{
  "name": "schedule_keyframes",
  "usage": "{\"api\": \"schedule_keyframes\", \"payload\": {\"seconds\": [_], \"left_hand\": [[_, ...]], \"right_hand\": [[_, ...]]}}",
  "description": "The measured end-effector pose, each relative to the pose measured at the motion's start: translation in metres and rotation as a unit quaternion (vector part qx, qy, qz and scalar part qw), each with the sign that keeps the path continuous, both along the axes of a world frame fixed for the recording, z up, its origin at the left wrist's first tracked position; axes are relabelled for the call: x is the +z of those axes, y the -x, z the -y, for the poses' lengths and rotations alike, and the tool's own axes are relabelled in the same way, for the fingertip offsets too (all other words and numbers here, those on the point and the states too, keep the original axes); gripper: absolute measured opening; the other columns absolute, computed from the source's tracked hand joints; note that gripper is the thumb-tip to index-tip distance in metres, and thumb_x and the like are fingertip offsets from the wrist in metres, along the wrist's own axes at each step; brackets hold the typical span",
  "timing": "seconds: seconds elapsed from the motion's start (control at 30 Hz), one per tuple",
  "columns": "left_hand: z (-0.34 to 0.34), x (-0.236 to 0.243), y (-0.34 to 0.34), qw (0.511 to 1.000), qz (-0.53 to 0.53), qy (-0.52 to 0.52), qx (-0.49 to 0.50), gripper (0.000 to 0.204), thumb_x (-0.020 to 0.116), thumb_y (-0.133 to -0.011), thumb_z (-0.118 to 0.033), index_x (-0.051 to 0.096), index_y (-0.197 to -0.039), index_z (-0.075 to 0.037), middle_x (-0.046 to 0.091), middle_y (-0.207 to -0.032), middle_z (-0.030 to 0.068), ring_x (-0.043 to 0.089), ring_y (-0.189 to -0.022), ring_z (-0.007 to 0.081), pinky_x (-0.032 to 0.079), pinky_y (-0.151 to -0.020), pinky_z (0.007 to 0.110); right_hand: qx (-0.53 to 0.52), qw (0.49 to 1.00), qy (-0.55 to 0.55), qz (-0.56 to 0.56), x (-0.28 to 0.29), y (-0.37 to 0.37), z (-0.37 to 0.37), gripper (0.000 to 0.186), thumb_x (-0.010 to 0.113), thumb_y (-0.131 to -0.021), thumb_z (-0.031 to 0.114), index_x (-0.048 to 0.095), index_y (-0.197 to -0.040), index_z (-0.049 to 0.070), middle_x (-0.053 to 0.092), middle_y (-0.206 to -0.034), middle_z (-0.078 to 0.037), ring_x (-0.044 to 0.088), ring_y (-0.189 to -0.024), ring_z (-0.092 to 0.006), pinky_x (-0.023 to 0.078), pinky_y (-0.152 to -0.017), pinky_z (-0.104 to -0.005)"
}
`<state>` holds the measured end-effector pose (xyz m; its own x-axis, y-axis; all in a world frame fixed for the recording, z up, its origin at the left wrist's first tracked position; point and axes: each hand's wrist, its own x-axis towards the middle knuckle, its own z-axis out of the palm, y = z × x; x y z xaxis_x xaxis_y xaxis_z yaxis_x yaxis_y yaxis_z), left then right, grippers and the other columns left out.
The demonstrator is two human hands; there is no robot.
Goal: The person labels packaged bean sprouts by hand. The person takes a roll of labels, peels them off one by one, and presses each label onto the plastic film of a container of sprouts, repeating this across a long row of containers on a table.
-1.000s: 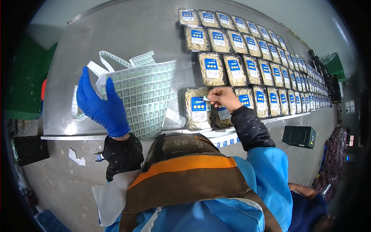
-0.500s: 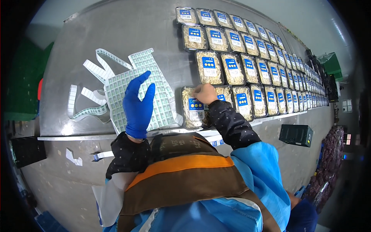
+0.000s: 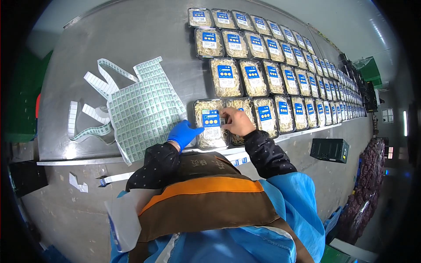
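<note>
Fingers point(image 3: 226, 121) on small label point(image 3: 222, 121) atop tray point(image 3: 211, 124)

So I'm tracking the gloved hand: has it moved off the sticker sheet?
Yes. The left hand has gone right, off the sticker sheet, to the edge of the nearest sprout tray.

A food-packing plant: long steel table point(image 3: 131, 48), rows of labelled sprout trays point(image 3: 263, 79).
</note>
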<state>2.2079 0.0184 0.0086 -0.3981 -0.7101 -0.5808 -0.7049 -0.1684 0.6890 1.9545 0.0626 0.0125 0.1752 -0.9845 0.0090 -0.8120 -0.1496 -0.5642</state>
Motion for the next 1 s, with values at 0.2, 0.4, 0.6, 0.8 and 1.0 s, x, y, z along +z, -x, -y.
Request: {"api": "schedule_keyframes", "payload": {"seconds": [0.2,0.4,0.6,0.8,1.0], "left_hand": [[0.004,-0.030,0.021,0.997,-0.015,-0.075,-0.021,0.050,0.069,-0.073,-0.041,0.065,-0.094,0.004,0.066,-0.088,0.0210,0.065,-0.080,0.0276,0.050,-0.071,0.036],[-0.003,-0.011,-0.029,0.905,-0.317,-0.185,0.216,0.029,0.063,-0.083,-0.017,0.060,-0.102,0.004,0.064,-0.094,0.0109,0.061,-0.089,0.0205,0.050,-0.080,0.035],[-0.017,0.092,-0.136,0.609,-0.639,0.066,0.466,0.032,0.050,-0.092,-0.014,0.049,-0.120,0.001,0.055,-0.117,0.0084,0.055,-0.104,0.0179,0.046,-0.088,0.030],[-0.109,0.183,-0.256,0.292,-0.703,0.371,0.533,0.049,0.049,-0.093,-0.013,0.031,-0.136,-0.001,0.041,-0.137,0.0144,0.038,-0.128,0.0291,0.029,-0.109,0.044],[-0.166,0.167,-0.286,0.246,-0.625,0.362,0.646,0.044,0.050,-0.093,-0.015,0.038,-0.133,-0.003,0.048,-0.131,0.0134,0.048,-0.120,0.0277,0.042,-0.101,0.041]], "right_hand": [[0.042,0.988,0.115,-0.091,-0.043,0.025,0.002,0.040,0.075,-0.060,0.003,0.058,-0.097,0.004,0.060,-0.083,-0.011,0.060,-0.075,-0.0257,0.048,-0.068,-0.0320],[-0.038,0.985,0.003,0.169,0.045,-0.016,0.022,0.024,0.072,-0.076,0.009,0.054,-0.092,0.005,0.049,-0.072,0.001,0.046,-0.065,-0.0087,0.040,-0.058,-0.0228],[0.063,0.984,-0.008,0.168,0.040,-0.050,0.028,0.011,0.058,-0.089,0.014,0.054,-0.095,0.005,0.048,-0.069,0.001,0.046,-0.056,-0.0077,0.036,-0.048,-0.0210],[0.144,0.916,-0.226,0.299,0.003,-0.116,0.056,0.011,0.061,-0.089,0.012,0.055,-0.096,0.005,0.054,-0.075,0.001,0.050,-0.056,-0.0072,0.039,-0.049,-0.0217],[0.245,0.912,-0.247,0.218,-0.002,-0.180,0.077,0.010,0.060,-0.086,0.004,0.057,-0.096,0.003,0.056,-0.074,0.001,0.052,-0.059,-0.0077,0.041,-0.052,-0.0230]]}}
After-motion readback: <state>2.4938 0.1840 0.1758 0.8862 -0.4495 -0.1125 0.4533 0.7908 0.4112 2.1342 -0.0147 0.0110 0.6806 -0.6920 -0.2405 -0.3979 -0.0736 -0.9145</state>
